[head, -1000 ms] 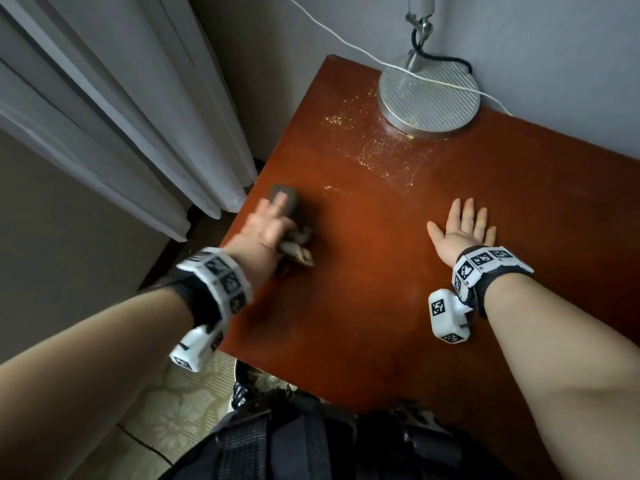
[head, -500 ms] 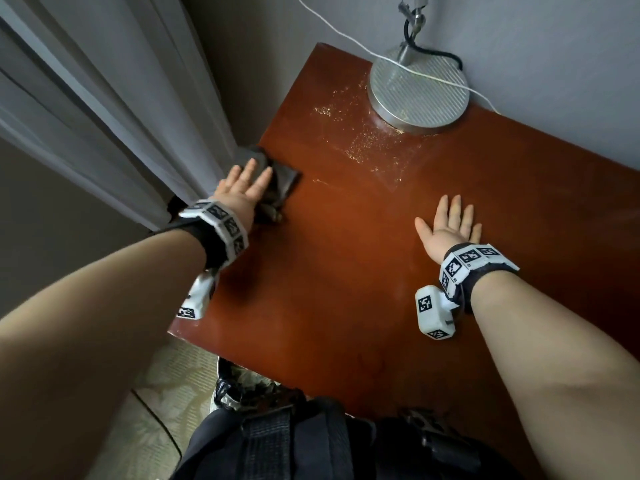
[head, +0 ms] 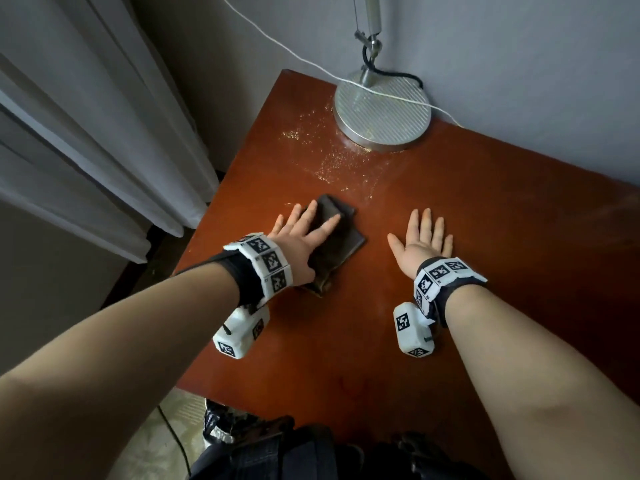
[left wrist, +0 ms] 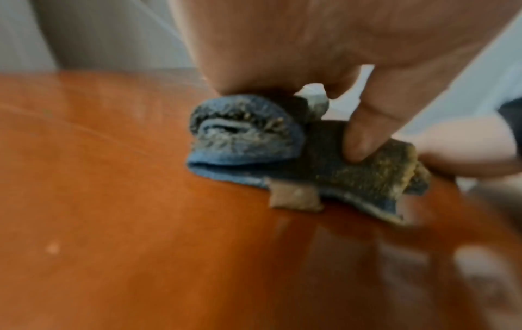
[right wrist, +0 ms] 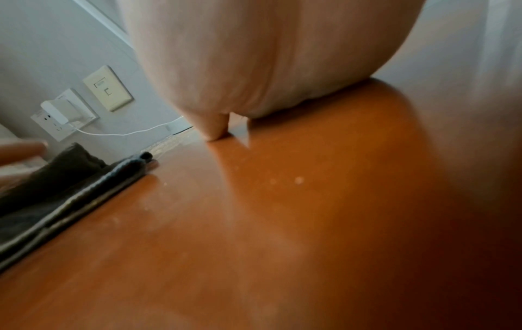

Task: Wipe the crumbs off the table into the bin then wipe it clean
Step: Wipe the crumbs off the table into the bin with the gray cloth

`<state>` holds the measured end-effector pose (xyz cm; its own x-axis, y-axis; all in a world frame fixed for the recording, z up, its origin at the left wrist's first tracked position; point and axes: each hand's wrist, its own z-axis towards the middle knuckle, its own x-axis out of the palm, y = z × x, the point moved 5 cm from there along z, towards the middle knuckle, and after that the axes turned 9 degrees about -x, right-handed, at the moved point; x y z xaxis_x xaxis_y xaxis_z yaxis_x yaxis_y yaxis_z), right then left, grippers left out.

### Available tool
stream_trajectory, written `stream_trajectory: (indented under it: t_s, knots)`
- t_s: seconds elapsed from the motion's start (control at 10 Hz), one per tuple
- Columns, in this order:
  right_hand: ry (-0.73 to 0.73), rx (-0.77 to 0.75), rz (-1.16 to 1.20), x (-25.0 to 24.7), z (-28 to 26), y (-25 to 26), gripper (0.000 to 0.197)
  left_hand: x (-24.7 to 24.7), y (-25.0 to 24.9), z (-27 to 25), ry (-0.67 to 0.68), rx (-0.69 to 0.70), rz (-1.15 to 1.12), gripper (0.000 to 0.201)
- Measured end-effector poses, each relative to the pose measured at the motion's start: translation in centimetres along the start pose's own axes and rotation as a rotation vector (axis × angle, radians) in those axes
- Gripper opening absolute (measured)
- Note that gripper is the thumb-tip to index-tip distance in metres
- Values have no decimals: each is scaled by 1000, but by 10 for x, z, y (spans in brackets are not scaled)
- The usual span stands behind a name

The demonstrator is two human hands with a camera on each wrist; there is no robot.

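My left hand (head: 304, 237): fingers straight, pressing the folded cloth (head: 341, 244) flat on the table (head: 346, 341) | my right hand (head: 422, 242): flat, empty, beside it | crumbs (head: 332, 164) near lamp base (head: 382, 114)

No readable text — wrist bands (head: 268, 263) carry only black-and-white square marker codes, no letters or numbers.

Round ribbed metal lamp base (head: 382, 114) at 12 o'clock, back edge, against the grey wall (head: 519, 46); its stem (head: 371, 19) rises upright out of view, black cord (head: 391, 75) looping behind. Thin white cable (head: 294, 51) runs across the base from 11 toward 2 o'clock. Pale curtain (head: 86, 116) hangs at 9–10 o'clock. Right wrist view: wall socket with white charger (right wrist: 60, 113), switch plate (right wrist: 108, 88) beside it.
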<state>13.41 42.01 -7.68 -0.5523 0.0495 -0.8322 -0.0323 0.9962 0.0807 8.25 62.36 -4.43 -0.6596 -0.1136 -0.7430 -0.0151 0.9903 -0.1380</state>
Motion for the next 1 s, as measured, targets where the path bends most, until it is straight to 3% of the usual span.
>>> stream_trajectory:
  t_s: [0.2,0.4,0.6,0.7,0.8,0.9,1.0]
  knots:
    - [-2,-8,-1,1,0,-1,66,13,-16,6,-68,-74,16,88]
    - [5,-5,-5,1,0,0,66,7,-8,32,-173,-136,142,63]
    - [25,-7,-6,1,0,-1,66,-30,74,46,-277,-370,-81,65]
    - [18,-3,-23,1,1,-1,67,-40,105,47,-216,-458,-148,84]
    - [26,2,-20,1,2,-1,67,-41,121,54,-246,-459,-169,91]
    - [23,4,-14,1,2,-1,67,-41,126,54,-377,-452,-128,66]
    - [19,3,-13,1,2,-1,66,-33,134,47,-361,-512,-146,70]
